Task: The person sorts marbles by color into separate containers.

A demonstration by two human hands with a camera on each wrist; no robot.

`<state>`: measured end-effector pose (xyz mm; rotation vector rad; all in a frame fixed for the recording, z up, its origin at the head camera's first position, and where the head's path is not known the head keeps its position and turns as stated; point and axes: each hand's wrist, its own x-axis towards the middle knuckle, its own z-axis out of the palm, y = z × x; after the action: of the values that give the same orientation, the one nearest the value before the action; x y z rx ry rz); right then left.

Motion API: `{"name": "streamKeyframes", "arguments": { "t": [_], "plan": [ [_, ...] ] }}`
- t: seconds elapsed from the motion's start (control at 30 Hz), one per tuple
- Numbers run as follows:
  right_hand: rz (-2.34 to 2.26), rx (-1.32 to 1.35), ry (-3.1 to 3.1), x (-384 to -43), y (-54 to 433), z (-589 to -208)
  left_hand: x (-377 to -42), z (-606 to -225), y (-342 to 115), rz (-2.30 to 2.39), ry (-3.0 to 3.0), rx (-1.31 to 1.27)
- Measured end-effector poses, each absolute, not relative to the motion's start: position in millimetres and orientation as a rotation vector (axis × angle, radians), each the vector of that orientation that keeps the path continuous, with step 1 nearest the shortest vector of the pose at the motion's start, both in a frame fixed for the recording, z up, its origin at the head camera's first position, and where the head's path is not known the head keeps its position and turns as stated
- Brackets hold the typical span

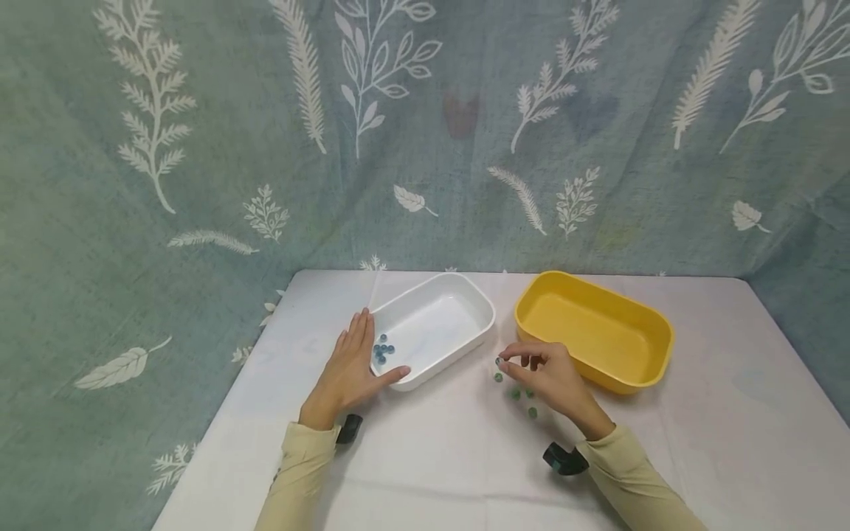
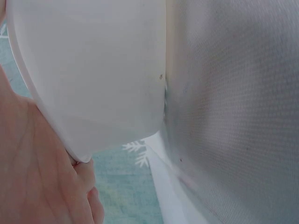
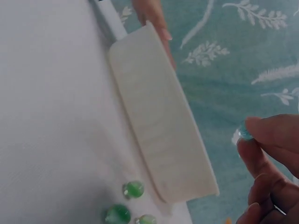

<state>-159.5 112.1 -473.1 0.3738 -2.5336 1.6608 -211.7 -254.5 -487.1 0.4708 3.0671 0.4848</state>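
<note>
My right hand (image 1: 551,376) pinches a blue-tinted glass marble (image 3: 244,132) between thumb and forefinger, above the table and between the two containers. Below it, several green marbles (image 1: 533,413) lie loose on the cloth; some of these green marbles (image 3: 134,189) also show in the right wrist view. My left hand (image 1: 350,371) rests at the left end of a white tray (image 1: 458,324), fingers straight along the rim and thumb spread over the near corner. Inside that end, several blue marbles (image 1: 381,349) are grouped together. The left wrist view shows the palm against the tray wall (image 2: 93,70).
A yellow tray (image 1: 598,324) stands right of the white one, just beyond my right hand. White cloth (image 1: 438,457) covers the table, and a green leaf-patterned curtain (image 1: 425,147) hangs behind. Dark wrist cameras (image 1: 566,459) sit under both forearms.
</note>
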Motion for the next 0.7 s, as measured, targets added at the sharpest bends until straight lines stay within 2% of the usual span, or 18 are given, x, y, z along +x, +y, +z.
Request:
{"name": "streamKeyframes", "arguments": {
  "t": [0.7],
  "plan": [
    [1.814, 0.534, -2.317, -200.7, 64.7, -429.8, -209.9, -488.5, -252.8, 0.497, 3.101, 0.478]
  ]
}}
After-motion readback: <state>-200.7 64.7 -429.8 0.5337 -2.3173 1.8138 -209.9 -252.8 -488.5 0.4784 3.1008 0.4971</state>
